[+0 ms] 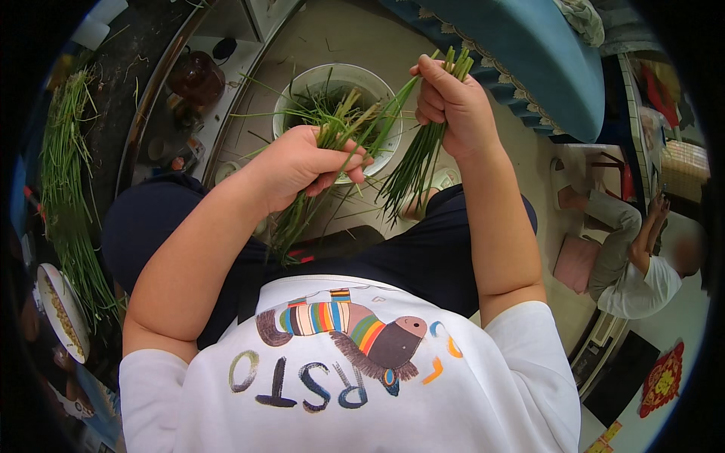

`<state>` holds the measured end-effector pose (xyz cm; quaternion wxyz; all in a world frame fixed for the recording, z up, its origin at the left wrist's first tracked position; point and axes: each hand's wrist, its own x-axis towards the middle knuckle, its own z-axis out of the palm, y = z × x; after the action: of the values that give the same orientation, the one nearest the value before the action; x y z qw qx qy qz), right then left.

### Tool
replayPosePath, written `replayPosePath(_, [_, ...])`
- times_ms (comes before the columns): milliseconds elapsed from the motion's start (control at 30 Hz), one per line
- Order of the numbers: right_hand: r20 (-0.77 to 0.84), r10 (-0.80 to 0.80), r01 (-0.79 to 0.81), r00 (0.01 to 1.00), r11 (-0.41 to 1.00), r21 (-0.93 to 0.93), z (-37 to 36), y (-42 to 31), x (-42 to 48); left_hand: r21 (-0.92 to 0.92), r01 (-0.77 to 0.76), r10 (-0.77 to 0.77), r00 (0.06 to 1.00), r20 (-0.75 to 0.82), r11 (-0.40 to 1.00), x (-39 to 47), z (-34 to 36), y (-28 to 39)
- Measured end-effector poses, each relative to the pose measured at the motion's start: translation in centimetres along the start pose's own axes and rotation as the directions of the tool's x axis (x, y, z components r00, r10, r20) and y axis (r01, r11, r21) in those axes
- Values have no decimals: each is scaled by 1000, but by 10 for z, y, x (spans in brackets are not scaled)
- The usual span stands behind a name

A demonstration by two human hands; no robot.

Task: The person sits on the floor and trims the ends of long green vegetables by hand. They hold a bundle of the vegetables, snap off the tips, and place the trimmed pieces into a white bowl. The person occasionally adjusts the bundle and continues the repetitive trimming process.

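My left hand [317, 164] is closed around a loose bunch of green stalks that look like garlic chives [290, 223]. The pale cut ends stick up past the thumb, and the dark leaf tips hang down between my knees. Higher and to the right, my right hand [453, 107] grips a neater bunch of chives [416, 153], its stem ends pointing up and its leaves trailing down. A few stalks span the gap between the two hands. Beyond my left hand stands a white bucket [375, 93] with loose chives [317, 107] lying in and across it.
At left, a dark tabletop [122, 73] bears a long heap of chives [68, 170] and a white dish [62, 311]. A glass-fronted cabinet shelf holds a dark jar [196, 78]. Blue cloth-covered furniture [527, 56] is upper right. Another person [640, 277] sits at far right.
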<state>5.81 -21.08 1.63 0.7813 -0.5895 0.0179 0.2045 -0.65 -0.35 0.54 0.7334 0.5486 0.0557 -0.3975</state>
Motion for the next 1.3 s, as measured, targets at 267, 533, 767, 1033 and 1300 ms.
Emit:
replayPosePath(267, [-48, -35, 36, 998, 999, 25, -2, -1, 0, -70, -48, 44, 997, -67, 996, 4, -8, -5])
replayPosePath(533, [-194, -220, 229, 956, 973, 25, -43, -27, 4, 68, 32, -20, 985, -173, 997, -1, -6, 11])
replayPosePath(767, [-323, -320, 307, 891, 947, -93, -76, -37, 10, 50, 48, -42, 991, -126, 998, -5, -13, 14])
replayPosePath(1033, [-396, -320, 305, 861, 947, -103, -93, -40, 12, 176, -43, 65, 990, -125, 984, 2, -34, 5])
replayPosePath(1300, [-378, -212, 269, 901, 957, 105, -106, -49, 7, 221, -4, 65, 961, -270, 975, 8, -23, -5])
